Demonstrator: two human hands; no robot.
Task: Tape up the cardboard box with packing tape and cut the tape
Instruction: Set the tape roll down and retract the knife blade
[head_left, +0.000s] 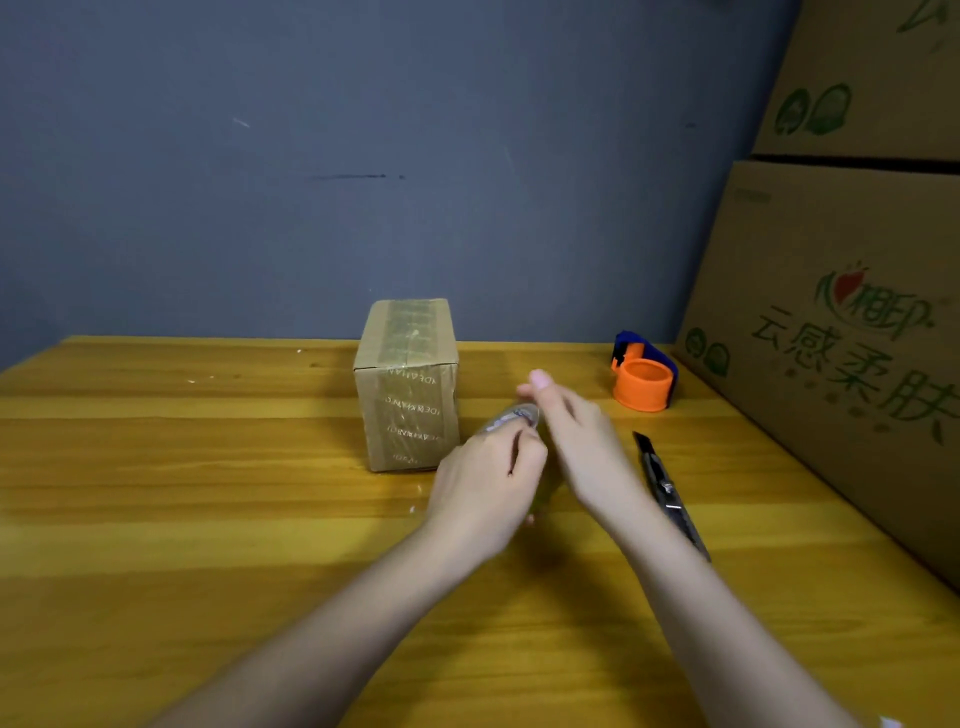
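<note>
Head view: both hands meet over a wad of tape beside the taped box

Small cardboard box (408, 387) stands on the wooden table (208, 493), clear packing tape running over its top and down its front. Just right of it, the left hand (485, 486) pinches a crumpled clear tape piece (511, 417) in curled fingers. The right hand (576, 431) touches it, fingers loosely extended; whether it grips is unclear. A utility knife (667, 491) lies to the right, an orange tape dispenser (642, 379) farther back
</note>
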